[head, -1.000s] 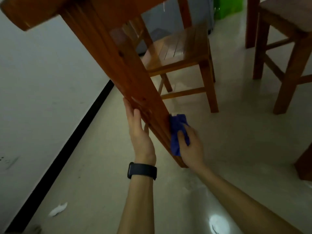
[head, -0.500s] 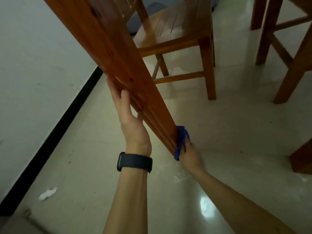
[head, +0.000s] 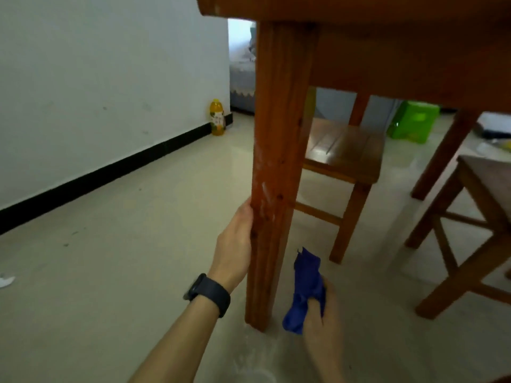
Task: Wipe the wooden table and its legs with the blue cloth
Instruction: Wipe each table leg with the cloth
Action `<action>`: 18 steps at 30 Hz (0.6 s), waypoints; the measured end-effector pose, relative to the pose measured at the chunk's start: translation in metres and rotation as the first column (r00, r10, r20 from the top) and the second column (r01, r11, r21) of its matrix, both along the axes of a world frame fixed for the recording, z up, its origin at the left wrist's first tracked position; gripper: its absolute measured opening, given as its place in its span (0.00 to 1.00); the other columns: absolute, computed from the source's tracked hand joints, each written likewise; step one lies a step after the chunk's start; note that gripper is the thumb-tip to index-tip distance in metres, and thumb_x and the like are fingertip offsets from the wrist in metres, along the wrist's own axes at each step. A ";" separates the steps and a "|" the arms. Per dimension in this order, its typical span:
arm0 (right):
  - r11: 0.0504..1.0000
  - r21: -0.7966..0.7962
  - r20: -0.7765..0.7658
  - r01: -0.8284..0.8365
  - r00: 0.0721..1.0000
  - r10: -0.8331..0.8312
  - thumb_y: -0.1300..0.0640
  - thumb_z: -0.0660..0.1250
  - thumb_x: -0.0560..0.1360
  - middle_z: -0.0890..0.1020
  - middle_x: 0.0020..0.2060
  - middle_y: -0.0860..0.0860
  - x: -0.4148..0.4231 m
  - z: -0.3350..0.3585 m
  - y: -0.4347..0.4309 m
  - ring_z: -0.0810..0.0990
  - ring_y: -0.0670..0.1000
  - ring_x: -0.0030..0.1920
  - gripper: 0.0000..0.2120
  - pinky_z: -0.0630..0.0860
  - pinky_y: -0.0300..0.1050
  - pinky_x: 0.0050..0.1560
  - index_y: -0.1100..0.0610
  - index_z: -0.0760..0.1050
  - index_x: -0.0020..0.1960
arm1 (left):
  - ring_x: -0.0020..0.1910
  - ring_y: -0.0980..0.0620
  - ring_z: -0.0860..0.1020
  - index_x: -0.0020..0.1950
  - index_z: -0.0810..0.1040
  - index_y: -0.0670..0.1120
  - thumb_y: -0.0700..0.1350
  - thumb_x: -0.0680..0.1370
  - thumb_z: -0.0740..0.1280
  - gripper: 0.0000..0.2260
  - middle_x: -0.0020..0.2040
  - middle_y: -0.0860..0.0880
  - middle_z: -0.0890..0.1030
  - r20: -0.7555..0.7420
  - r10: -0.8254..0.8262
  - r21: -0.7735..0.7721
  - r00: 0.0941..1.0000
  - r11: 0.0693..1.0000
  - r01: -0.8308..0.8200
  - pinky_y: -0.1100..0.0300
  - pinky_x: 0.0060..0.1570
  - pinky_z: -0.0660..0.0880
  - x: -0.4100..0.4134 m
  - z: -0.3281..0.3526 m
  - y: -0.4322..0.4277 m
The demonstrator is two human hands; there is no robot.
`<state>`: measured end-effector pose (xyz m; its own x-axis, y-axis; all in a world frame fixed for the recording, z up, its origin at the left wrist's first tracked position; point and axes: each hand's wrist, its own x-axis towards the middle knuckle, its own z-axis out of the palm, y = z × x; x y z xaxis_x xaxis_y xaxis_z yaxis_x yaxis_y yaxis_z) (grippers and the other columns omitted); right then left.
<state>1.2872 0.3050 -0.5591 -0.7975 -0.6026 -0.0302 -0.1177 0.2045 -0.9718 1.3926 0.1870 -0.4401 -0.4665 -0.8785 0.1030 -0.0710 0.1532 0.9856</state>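
While the right hand (head: 322,324) grips the cloth (head: 305,286) with its fingers (head: 315,316) curled round it, the bunched blue fabric sits just right of the leg (head: 273,161), low down near the foot, and a thin strip of floor (head: 138,244) shows between the two. One end of the cloth sticks up above the hand and the other hangs below it. The leg stands upright on the floor, with pale scuffs (head: 262,167) along its front edge about halfway up. On its left side the left hand (head: 235,244) rests against the wood, fingers stretched up along it and holding nothing; a dark watch (head: 210,294) sits on that wrist. Above, the surface (head: 359,6) runs across the top of the view, its underside in shadow, and a second leg (head: 442,156) slants down at the far right. Behind the near leg stands a chair (head: 345,150) with a slatted seat, and part of another chair (head: 481,205) shows at the right edge. Further back a green plastic thing (head: 414,120) sits on the floor. Along the left a pale wall (head: 96,78) meets the floor at a black skirting (head: 110,172), a yellow bottle (head: 217,117) stands at its far end, and a white scrap (head: 5,280) lies at the left edge
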 end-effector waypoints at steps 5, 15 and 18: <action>0.991 -0.106 -0.713 -0.085 0.701 -0.016 0.53 0.57 0.78 0.71 0.58 0.46 -0.001 0.109 0.000 0.70 0.35 0.55 0.25 0.65 0.32 0.55 0.46 0.63 0.75 | 0.61 0.56 0.75 0.70 0.71 0.61 0.65 0.79 0.42 0.28 0.61 0.59 0.77 0.025 -0.004 0.039 1.000 0.999 0.003 0.61 0.60 0.66 0.010 0.004 -0.017; 0.985 -0.076 -0.975 0.156 -0.219 -0.040 0.51 0.58 0.81 0.65 0.75 0.55 0.016 0.247 -0.053 0.63 0.61 0.71 0.25 0.66 0.57 0.65 0.51 0.61 0.77 | 0.53 0.56 0.77 0.55 0.79 0.61 0.65 0.81 0.44 0.25 0.53 0.58 0.79 -0.151 0.028 0.193 0.988 0.981 0.002 0.45 0.66 0.69 0.020 0.018 -0.015; 0.991 0.052 -0.962 0.119 -0.262 0.082 0.55 0.66 0.78 0.70 0.72 0.56 0.003 0.206 -0.055 0.66 0.63 0.69 0.24 0.68 0.60 0.66 0.53 0.69 0.73 | 0.54 0.58 0.76 0.62 0.79 0.56 0.64 0.82 0.44 0.27 0.50 0.62 0.79 -0.193 0.018 0.253 0.981 0.967 0.032 0.44 0.67 0.67 0.025 0.013 -0.016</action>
